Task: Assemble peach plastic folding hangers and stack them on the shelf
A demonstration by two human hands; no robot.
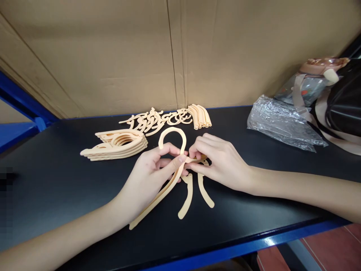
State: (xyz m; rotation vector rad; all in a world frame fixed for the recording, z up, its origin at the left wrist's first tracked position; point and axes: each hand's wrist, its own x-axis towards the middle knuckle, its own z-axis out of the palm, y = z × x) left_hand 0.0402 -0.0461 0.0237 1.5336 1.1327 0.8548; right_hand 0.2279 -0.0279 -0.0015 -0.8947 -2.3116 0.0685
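Cream hanger (172,130) was gripped by both hands above the black tabletop

The hanger was near the middle of the view, its rounded hook raised and its long arm slanting down toward the near left. Whether that arm touched the tabletop (70,195) could not be told. The left hand (153,169) was clamped around the base of the hook, thumb in front. The right hand (222,160), close beside it, pinched the part just right of that joint; its fingertips were partly hidden.

Below the hands, two curved pieces (186,199) pointed toward the near edge, their upper ends partly covered. Left of the hands lay a stack of flat parts (113,152). Behind were a heap of hooks (150,121) and, at its right, a row of curved arms (200,116). Farther right, clear plastic (282,122) lay near a drink bottle (310,84) and a black bag (345,101). Cardboard (118,56) rose behind everything.
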